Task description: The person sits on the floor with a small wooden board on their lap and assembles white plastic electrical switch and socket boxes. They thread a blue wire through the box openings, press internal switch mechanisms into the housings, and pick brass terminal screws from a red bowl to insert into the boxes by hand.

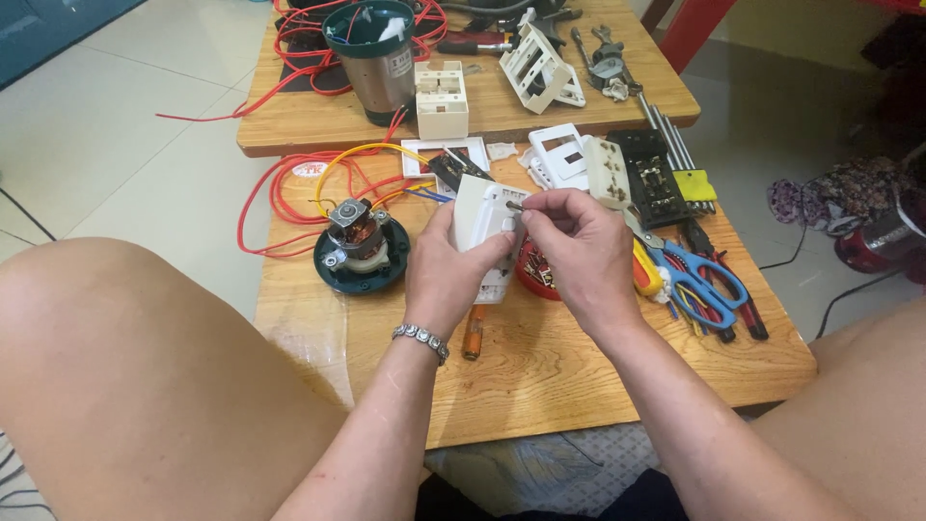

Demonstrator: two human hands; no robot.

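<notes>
Head view: we see left hand [446, 275] fingers wrapped round white switch plate [479, 220], gripping it tilted above desk [540, 371]. Right hand [577, 253] fingers pinched shut on small screw [515, 205], touching plate's upper face. Red dish [533, 275] just below right fingers, partly hidden. Blue scissors [702, 280] right of right fingers. Green-based motor [361, 246] left of left fingers. Orange-handled tool [472, 333] under left wrist.
</notes>
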